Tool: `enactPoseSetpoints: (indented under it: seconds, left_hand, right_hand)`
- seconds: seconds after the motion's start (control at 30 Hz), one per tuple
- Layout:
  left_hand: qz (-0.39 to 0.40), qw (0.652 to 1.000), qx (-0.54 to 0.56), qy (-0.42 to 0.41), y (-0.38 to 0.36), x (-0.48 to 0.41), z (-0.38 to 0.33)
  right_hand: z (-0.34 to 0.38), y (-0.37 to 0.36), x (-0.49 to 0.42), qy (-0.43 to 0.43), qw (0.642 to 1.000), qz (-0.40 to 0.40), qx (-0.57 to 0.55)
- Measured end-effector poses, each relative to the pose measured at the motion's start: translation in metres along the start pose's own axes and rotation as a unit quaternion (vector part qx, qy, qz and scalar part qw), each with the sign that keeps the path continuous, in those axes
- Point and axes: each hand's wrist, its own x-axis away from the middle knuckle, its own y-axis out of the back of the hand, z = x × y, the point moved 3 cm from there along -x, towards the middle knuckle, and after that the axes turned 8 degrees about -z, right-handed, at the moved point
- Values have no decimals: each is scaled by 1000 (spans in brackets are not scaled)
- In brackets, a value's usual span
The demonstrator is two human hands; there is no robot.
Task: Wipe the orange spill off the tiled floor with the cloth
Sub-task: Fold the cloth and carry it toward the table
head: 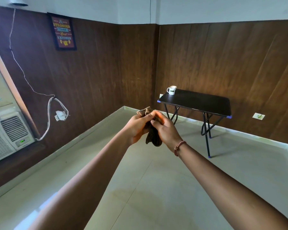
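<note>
Both arms reach forward at chest height and hold a brown cloth (153, 138) between them. My left hand (136, 127) grips its left side and my right hand (166, 128) grips its right side, fingers curled around the bunched fabric. One end of the cloth pokes up above the hands and the other hangs below them. On the pale tiled floor (223, 171) below my arms lies a faint yellowish stain (121, 193), dull and thin; no bright orange spill shows.
A black folding table (206, 103) stands by the far right wall with a white mug (172, 90) on its left corner. An air conditioner (5, 135) sits at the left with a dangling cable (48, 117). Brown panelled walls enclose the corner.
</note>
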Motion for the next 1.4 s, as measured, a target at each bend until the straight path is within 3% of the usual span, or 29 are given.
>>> enactPoseSetpoints:
  seconds: [0.1, 0.23, 0.37, 0.53, 0.7, 0.8, 0.97, 1.2, 1.33, 1.4]
  left_hand:
    - [-45, 999, 3, -13, 1, -1, -5]
    - [-59, 992, 95, 59, 6, -2, -6]
    - [-78, 990, 81, 84, 4, -4, -8]
    - [-14, 998, 12, 62, 4, -8, -4]
    - [-89, 994, -51, -46, 14, -20, 1]
    - [-132, 990, -24, -38, 22, -28, 5]
    - [-128, 990, 38, -35, 38, -39, 2]
    - [-148, 987, 48, -29, 67, -59, 14]
    - [-205, 978, 17, -40, 69, -78, 30]
    - [-198, 980, 9, -3, 68, -88, 37]
  right_hand:
    - [4, 7, -6, -29, 998, -12, -51]
    - [4, 31, -14, -75, 990, -105, -59]
    - [-7, 32, -9, -180, 979, -30, -87]
    - [-4, 27, -13, -130, 987, -97, -25]
    - [-7, 22, -19, -141, 987, -80, -1]
    - [-12, 16, -23, -133, 989, -56, 23]
    - [-17, 3, -30, -110, 993, -18, 30]
    - [-24, -11, -42, -78, 993, -43, 73]
    - [-33, -20, -44, -89, 995, -48, 16]
    - [-42, -19, -47, -98, 993, -65, 8]
